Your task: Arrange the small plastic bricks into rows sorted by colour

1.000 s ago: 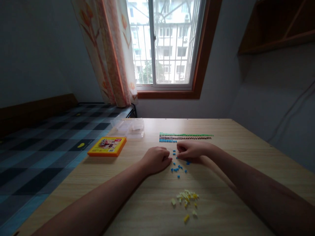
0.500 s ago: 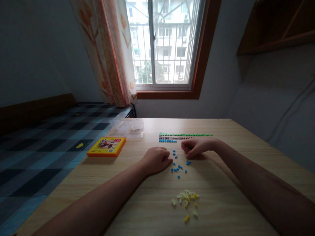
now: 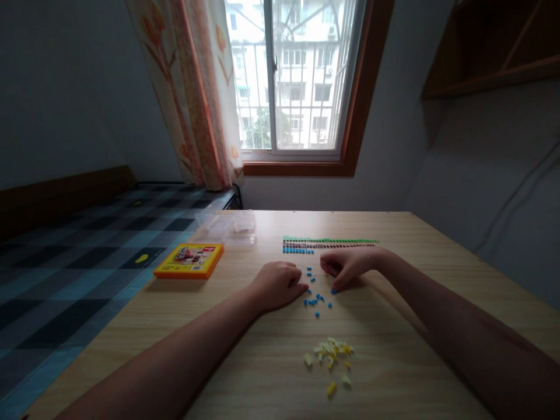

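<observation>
My left hand rests on the table with its fingers curled in. Its thumb tip lies beside a small blue brick; whatever the fingers might hold is hidden. To the right, my right hand has its index finger bent and its thumb apart from it, reaching down. The thumb tip touches or covers part of a blue piece on the tabletop. Several loose blue bricks lie scattered between the hands. Beyond them run rows of tiny pieces: a green row, a dark brown row and a short blue row.
Pale and yellow bricks lie in a loose pile nearer me. At the left of the wooden table are an orange-yellow box and a clear plastic container. A bed with a checked cover stands alongside.
My right hand has shifted slightly left, and its thumb has lowered onto the blue pieces, parting from the index finger. My left hand has barely moved.
</observation>
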`<action>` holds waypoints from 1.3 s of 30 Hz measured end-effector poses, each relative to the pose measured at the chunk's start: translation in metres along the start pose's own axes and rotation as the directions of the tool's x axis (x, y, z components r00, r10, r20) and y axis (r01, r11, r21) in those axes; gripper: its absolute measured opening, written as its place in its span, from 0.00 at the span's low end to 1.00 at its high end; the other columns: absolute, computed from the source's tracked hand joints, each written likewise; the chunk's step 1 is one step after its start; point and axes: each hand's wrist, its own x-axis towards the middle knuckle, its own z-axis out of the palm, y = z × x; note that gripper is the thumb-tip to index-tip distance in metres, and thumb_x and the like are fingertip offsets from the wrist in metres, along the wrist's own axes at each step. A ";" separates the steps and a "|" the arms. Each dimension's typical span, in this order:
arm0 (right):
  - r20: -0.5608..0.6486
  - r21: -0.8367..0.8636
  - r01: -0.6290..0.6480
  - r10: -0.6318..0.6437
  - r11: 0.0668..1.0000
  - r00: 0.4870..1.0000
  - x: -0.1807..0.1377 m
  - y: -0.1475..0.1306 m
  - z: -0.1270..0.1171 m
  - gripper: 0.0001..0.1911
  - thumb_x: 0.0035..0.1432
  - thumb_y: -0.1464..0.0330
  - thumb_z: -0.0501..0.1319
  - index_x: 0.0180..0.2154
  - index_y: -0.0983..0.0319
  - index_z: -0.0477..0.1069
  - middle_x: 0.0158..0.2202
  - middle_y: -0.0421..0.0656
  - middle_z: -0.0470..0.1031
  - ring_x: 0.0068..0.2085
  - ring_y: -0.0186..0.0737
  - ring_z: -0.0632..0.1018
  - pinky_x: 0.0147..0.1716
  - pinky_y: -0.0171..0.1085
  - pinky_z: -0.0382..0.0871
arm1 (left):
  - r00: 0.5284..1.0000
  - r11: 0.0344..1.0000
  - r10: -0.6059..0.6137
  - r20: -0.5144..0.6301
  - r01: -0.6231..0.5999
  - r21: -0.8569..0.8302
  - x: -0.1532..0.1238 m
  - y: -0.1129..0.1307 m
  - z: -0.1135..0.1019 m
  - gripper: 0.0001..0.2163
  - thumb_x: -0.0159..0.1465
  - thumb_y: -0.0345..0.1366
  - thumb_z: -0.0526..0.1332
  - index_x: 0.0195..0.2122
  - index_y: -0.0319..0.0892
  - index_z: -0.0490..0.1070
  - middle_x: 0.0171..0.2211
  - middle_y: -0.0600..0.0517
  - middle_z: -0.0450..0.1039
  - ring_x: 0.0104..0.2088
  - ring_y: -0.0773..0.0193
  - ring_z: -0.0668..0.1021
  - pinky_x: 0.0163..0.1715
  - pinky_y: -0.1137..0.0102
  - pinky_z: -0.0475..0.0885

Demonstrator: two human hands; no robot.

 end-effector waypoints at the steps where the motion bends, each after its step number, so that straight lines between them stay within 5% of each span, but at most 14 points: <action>1: -0.002 -0.019 -0.002 0.002 1.000 1.000 0.000 -0.001 0.000 0.23 0.43 0.56 0.71 0.33 0.61 0.63 0.30 0.36 0.64 0.30 0.32 0.64 0.26 0.30 0.57 | 1.000 1.000 0.000 -0.002 0.000 -0.002 0.000 0.000 0.000 0.17 0.63 0.45 0.58 0.21 0.41 0.65 0.24 0.54 0.69 0.25 0.68 0.68 0.26 0.72 0.57; 11: -0.074 -0.170 -0.100 0.088 0.980 0.993 0.005 -0.014 0.007 0.24 0.44 0.53 0.70 0.36 0.61 0.66 0.32 0.38 0.68 0.31 0.35 0.67 0.26 0.32 0.57 | 1.000 1.000 0.014 -0.008 -0.013 0.000 0.000 -0.002 0.002 0.16 0.62 0.44 0.58 0.21 0.41 0.66 0.24 0.54 0.69 0.25 0.67 0.69 0.26 0.71 0.58; 16: -0.261 -0.250 -0.243 0.177 0.937 0.949 0.014 -0.022 0.017 0.19 0.58 0.50 0.58 0.32 0.61 0.67 0.29 0.41 0.71 0.30 0.37 0.68 0.25 0.34 0.54 | 1.000 1.000 0.010 -0.017 -0.010 0.005 0.000 -0.001 0.002 0.15 0.62 0.43 0.58 0.21 0.41 0.66 0.24 0.54 0.69 0.25 0.68 0.69 0.26 0.71 0.57; 19: -0.298 -0.222 -0.212 0.141 0.952 0.944 0.018 -0.018 0.018 0.19 0.63 0.53 0.52 0.32 0.62 0.67 0.32 0.43 0.72 0.32 0.38 0.69 0.29 0.35 0.57 | 1.000 1.000 0.002 -0.028 -0.002 -0.010 0.000 -0.001 0.002 0.15 0.63 0.43 0.57 0.21 0.41 0.64 0.23 0.54 0.68 0.25 0.68 0.68 0.27 0.72 0.57; 25: -0.150 -0.019 -0.103 0.099 0.995 0.984 0.010 -0.001 0.009 0.10 0.55 0.62 0.61 0.35 0.62 0.66 0.30 0.39 0.68 0.30 0.34 0.67 0.27 0.31 0.59 | 0.998 0.999 -0.023 -0.060 0.021 -0.036 0.001 -0.002 0.003 0.15 0.61 0.41 0.58 0.20 0.41 0.62 0.22 0.55 0.67 0.24 0.68 0.66 0.26 0.72 0.56; 30: 0.005 0.135 0.002 -0.002 0.991 1.000 0.001 0.003 0.001 0.12 0.48 0.70 0.65 0.34 0.62 0.64 0.29 0.36 0.64 0.29 0.31 0.65 0.26 0.30 0.58 | 0.997 0.998 -0.045 -0.069 0.042 -0.049 0.001 -0.002 0.003 0.14 0.61 0.38 0.58 0.19 0.41 0.61 0.22 0.55 0.65 0.24 0.68 0.65 0.26 0.72 0.55; 39: 0.064 0.180 0.043 -0.055 0.983 0.996 -0.001 0.006 -0.002 0.18 0.45 0.65 0.70 0.33 0.63 0.64 0.30 0.36 0.64 0.31 0.31 0.65 0.27 0.30 0.58 | 0.998 0.998 -0.050 -0.026 0.049 -0.037 0.001 -0.002 0.002 0.14 0.59 0.42 0.61 0.20 0.41 0.64 0.23 0.55 0.67 0.25 0.67 0.67 0.26 0.72 0.55</action>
